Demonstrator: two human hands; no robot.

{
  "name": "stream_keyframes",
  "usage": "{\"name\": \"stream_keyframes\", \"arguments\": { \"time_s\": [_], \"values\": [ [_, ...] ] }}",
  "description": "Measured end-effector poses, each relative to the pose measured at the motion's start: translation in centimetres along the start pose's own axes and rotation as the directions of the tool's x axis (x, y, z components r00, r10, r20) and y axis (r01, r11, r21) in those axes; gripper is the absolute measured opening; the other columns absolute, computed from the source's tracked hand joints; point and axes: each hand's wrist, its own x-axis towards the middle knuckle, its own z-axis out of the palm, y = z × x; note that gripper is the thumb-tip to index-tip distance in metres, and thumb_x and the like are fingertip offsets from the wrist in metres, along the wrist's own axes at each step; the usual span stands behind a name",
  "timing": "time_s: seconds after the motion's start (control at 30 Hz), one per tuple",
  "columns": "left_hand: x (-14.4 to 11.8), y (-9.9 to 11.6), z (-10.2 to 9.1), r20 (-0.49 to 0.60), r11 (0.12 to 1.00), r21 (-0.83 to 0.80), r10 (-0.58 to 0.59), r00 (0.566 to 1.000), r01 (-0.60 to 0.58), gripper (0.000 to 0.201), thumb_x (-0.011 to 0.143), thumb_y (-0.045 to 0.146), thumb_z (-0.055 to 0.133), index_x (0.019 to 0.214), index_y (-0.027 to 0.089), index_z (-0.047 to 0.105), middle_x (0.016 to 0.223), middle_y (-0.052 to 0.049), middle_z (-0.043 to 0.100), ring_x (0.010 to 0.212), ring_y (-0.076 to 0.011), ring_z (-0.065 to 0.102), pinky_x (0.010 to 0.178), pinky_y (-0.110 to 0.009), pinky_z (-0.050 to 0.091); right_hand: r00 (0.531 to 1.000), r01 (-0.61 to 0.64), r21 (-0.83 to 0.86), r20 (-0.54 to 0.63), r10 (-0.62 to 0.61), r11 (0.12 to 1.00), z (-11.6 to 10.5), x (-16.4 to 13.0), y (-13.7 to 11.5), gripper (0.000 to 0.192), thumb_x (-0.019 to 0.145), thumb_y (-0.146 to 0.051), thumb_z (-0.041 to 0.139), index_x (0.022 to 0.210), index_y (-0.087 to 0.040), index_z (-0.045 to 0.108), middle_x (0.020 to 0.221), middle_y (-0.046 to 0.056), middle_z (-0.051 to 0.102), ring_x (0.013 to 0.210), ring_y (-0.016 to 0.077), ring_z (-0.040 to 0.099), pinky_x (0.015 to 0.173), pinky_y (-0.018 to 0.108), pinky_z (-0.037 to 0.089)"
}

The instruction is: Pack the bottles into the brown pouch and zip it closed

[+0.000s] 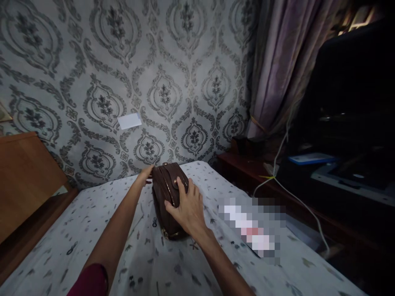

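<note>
The dark brown, gold-trimmed bag [163, 201] sits on the patterned sheet [148, 263].

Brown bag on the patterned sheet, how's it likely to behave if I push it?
The brown bag looks leathery and holds a boxy shape, so it may give slightly. That flat-sided form suggests it would slide rather than roll, perhaps rucking the patterned sheet.

One view, from a camera on my head: it faces forward and down over the printed bedsheet [148, 267] toward the damask wallpaper [165, 94], with my left grip [145, 174] and right grip [189, 205] near.
</note>
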Motion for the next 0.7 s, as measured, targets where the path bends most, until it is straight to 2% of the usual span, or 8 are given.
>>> {"name": "stream_keyframes", "arguments": {
  "time_s": [0.07,0.13,0.3,0.4,0.5,0.6,0.7],
  "values": [
    [0.9,0.4,-0.4,0.083,0.987,0.054,-0.158,0.984,0.154,0.049,0.073,0.068,0.056,0.070,0.019,0.059,0.067,-0.006,0.065,0.069,-0.0256,0.063,0.068,-0.047,0.055,0.999,-0.019,-0.040,0.027,0.020,0.999,-0.4,-0.1,-0.3,0.079,0.076,-0.041,0.074,0.147,-0.018,0.045,0.148,0.023,0.039,0.131,0.0429,0.041,0.107,0.058,0.035],
    [1.4,0.7,-0.7,0.141,0.961,0.102,-0.271,0.952,0.258,0.048,0.072,0.067,0.057,0.072,0.019,0.060,0.071,-0.008,0.068,0.069,-0.0254,0.063,0.067,-0.046,0.055,0.997,-0.033,-0.063,0.065,0.037,0.997,-0.8,-0.1,-0.6,0.079,0.078,-0.041,0.073,0.148,-0.017,0.045,0.150,0.023,0.037,0.133,0.0417,0.040,0.109,0.055,0.035],
    [1.8,1.0,-0.5,0.232,0.933,0.132,-0.358,0.904,0.335,0.043,0.077,0.064,0.055,0.081,0.022,0.064,0.082,-0.007,0.073,0.081,-0.0247,0.065,0.071,-0.039,0.054,0.991,-0.053,-0.084,0.122,0.063,0.995,-1.6,0.1,-1.1,0.082,0.079,-0.045,0.073,0.150,-0.018,0.042,0.153,0.023,0.034,0.135,0.0416,0.039,0.110,0.055,0.034],
    [2.2,0.8,-0.1,0.215,0.919,0.143,-0.392,0.894,0.369,0.038,0.081,0.058,0.054,0.079,0.022,0.063,0.078,-0.005,0.072,0.079,-0.0236,0.064,0.070,-0.038,0.053,0.989,-0.057,-0.082,0.133,0.068,0.995,-1.6,0.0,-1.2,0.084,0.078,-0.047,0.073,0.150,-0.017,0.042,0.153,0.025,0.034,0.135,0.0422,0.039,0.110,0.055,0.033],
    [2.8,0.3,0.8,0.149,0.901,0.155,-0.427,0.892,0.405,0.033,0.088,0.051,0.053,0.081,0.020,0.063,0.080,-0.006,0.071,0.077,-0.0219,0.063,0.069,-0.038,0.053,0.989,-0.056,-0.076,0.132,0.066,0.996,-1.4,-0.1,-1.1,0.088,0.077,-0.053,0.073,0.151,-0.017,0.040,0.153,0.025,0.032,0.136,0.0433,0.038,0.110,0.056,0.033],
    [3.6,-0.3,1.7,0.081,0.888,0.177,-0.443,0.893,0.425,0.030,0.094,0.045,0.054,0.099,0.017,0.064,0.096,-0.008,0.069,0.083,-0.0200,0.064,0.074,-0.039,0.055,0.989,-0.049,-0.068,0.135,0.057,0.997,-1.3,-0.1,-0.9,0.093,0.075,-0.058,0.074,0.151,-0.017,0.040,0.154,0.026,0.032,0.137,0.0446,0.037,0.109,0.059,0.033],
    [4.1,-0.7,1.8,0.045,0.920,0.189,-0.358,0.933,0.344,0.035,0.095,0.041,0.059,0.119,0.016,0.060,0.116,-0.009,0.065,0.097,-0.0203,0.065,0.084,-0.041,0.057,0.989,-0.041,-0.059,0.138,0.049,0.997,-1.2,-0.2,-0.7,0.094,0.075,-0.060,0.074,0.151,-0.017,0.039,0.153,0.026,0.032,0.137,0.0449,0.037,0.108,0.059,0.034]
  ]
}}
